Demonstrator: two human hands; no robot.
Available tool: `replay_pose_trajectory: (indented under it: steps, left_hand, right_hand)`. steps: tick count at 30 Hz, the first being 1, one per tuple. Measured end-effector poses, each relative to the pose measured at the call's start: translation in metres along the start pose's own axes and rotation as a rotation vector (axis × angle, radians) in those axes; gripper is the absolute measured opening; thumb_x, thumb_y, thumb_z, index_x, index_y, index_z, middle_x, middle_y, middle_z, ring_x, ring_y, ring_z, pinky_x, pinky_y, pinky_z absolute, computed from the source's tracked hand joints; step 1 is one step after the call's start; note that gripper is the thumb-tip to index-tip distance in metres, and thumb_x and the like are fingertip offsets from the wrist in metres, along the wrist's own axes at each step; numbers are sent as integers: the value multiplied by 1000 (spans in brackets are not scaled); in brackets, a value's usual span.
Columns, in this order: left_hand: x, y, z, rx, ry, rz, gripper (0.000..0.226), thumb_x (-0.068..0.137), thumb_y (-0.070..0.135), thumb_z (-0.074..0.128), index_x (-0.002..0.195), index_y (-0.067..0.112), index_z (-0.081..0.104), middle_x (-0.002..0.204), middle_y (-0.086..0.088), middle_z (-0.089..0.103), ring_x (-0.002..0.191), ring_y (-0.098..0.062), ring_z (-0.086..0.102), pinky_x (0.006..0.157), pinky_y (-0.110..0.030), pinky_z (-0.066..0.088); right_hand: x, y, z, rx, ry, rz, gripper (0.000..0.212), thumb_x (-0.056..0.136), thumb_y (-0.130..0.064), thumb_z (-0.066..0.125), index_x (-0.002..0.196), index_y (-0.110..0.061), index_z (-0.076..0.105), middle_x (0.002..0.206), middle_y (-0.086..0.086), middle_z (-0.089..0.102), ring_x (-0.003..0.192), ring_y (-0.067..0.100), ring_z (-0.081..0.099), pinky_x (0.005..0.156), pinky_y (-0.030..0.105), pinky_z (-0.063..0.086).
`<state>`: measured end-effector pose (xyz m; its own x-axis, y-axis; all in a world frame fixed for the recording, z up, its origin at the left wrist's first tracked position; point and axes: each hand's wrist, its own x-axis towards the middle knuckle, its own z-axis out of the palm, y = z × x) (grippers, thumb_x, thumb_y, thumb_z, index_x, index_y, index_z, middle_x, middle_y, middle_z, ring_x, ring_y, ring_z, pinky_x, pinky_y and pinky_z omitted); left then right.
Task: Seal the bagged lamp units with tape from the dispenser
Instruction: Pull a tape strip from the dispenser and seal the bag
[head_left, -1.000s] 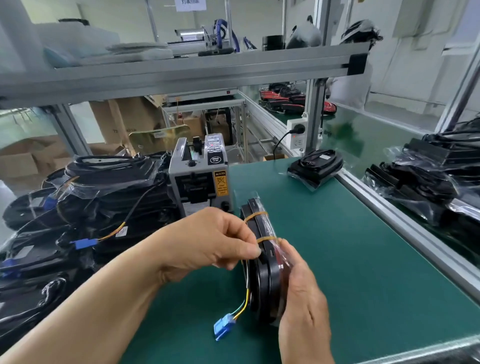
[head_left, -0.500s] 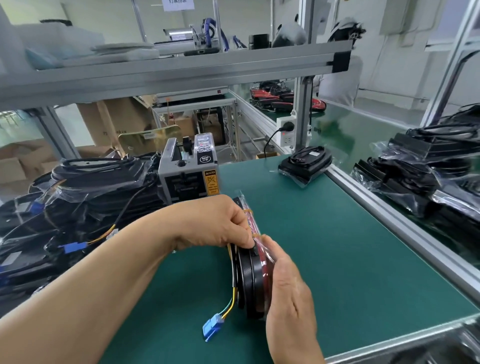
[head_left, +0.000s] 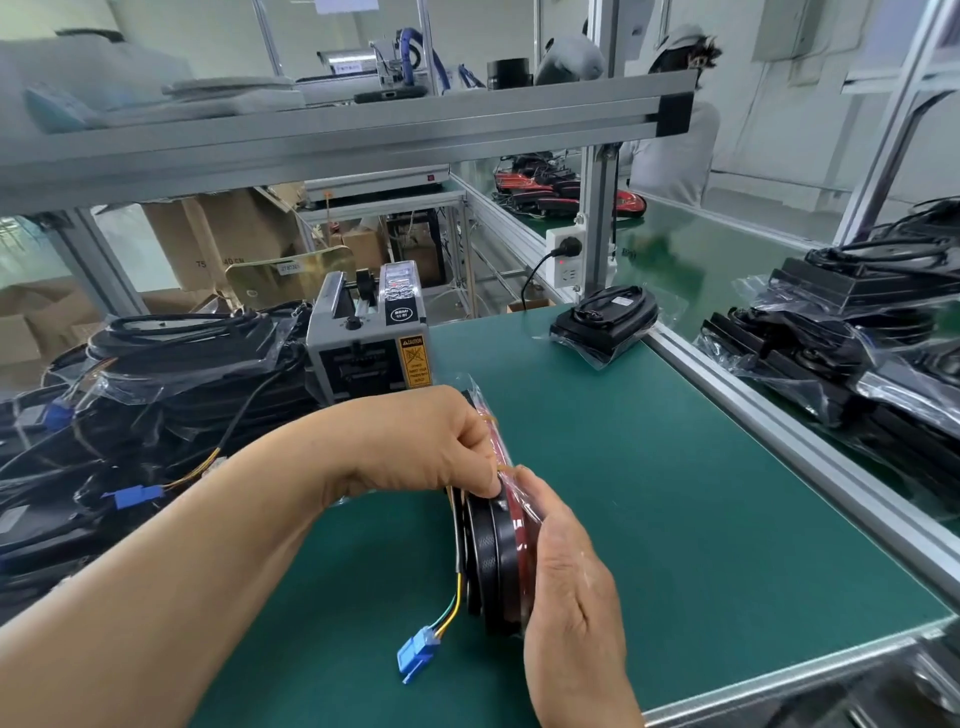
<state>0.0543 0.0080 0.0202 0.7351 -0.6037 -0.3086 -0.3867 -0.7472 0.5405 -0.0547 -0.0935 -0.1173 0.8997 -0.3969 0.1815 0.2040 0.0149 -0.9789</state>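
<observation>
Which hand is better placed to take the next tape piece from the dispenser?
Probably the left hand: it pinches the lamp unit just in front of the dispenser, while the right hand props the unit on edge from the far side.

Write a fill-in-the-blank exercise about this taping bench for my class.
The left hand and right hand hold a bagged lamp unit standing on its ____.
Its dangling connector is ____.
The mat beneath is ____.
The tape dispenser stands nearer the ____ hand.
Missing: edge; blue; green; left.
</observation>
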Motion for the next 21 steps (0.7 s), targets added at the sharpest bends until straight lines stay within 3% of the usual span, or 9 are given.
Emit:
replay_pose_trajectory:
  steps: [3, 6, 8, 10, 12, 14, 16, 18, 21]
  left_hand:
    - [-1, 1, 2, -8, 10, -2, 19, 81, 23, 74, 76, 6, 67, 62, 5, 51, 60, -11, 40, 62, -29, 33]
    - [-5, 4, 1, -63, 67, 30, 18, 83, 19, 72, 77, 2, 67, 55, 13, 52, 52, -5, 42, 56, -20, 36]
    - [-10, 5, 0, -124, 183, 83, 14, 84, 13, 71, 75, 3, 69, 50, 18, 55, 43, 3, 44, 46, -8, 34]
    - [-19, 3, 8, -127, 359, 150, 13, 83, 11, 72, 71, 13, 70, 50, 19, 57, 43, 3, 46, 44, -6, 33]
    - [-27, -6, 27, 5, 602, 226, 15, 81, 16, 75, 69, 21, 67, 61, 15, 58, 52, -2, 50, 49, -11, 37]
    - [-34, -12, 48, 235, 813, 300, 10, 82, 22, 75, 75, 26, 70, 69, 10, 53, 58, -10, 52, 53, -26, 45]
    - [-37, -17, 63, 332, 933, 361, 6, 82, 24, 72, 84, 20, 75, 71, 8, 52, 53, -20, 52, 49, -38, 49]
    - [-34, -23, 69, 380, 1024, 416, 8, 83, 18, 70, 79, 14, 76, 68, 2, 55, 49, -26, 50, 47, -40, 48]
    - [-28, -26, 72, 472, 1105, 460, 17, 85, 12, 69, 68, 11, 72, 63, -2, 55, 47, -25, 46, 47, -40, 45]
  right_hand:
    - [0, 1, 0, -13, -4, 2, 49, 91, -57, 25, 131, -48, 53, 130, -37, 56, 127, -12, 48, 113, 31, 40]
    - [0, 2, 1, -2, -3, -8, 51, 92, -63, 25, 131, -47, 54, 131, -36, 56, 128, -11, 48, 113, 33, 40]
    - [0, 2, 1, 16, 6, -14, 58, 86, -71, 26, 130, -47, 56, 130, -35, 57, 127, -9, 50, 113, 35, 41]
    - [0, 3, 1, 28, 12, -13, 61, 84, -72, 26, 131, -45, 57, 129, -35, 58, 125, -9, 51, 111, 36, 42]
    - [0, 4, 0, 32, 8, -25, 56, 90, -67, 28, 133, -43, 56, 129, -35, 58, 125, -10, 51, 111, 32, 42]
    - [1, 5, -1, 29, 12, -41, 52, 94, -60, 28, 133, -41, 56, 129, -36, 57, 126, -10, 50, 109, 24, 42]
    - [1, 5, -1, 23, 24, -52, 50, 94, -58, 28, 132, -41, 57, 129, -37, 57, 127, -11, 49, 106, 15, 39]
    - [1, 5, -1, 32, 24, -46, 48, 94, -53, 28, 131, -41, 58, 128, -36, 57, 127, -11, 49, 107, 17, 39]
    - [0, 4, 1, 53, 8, -29, 48, 93, -55, 31, 131, -41, 58, 130, -29, 61, 127, -5, 52, 112, 32, 42]
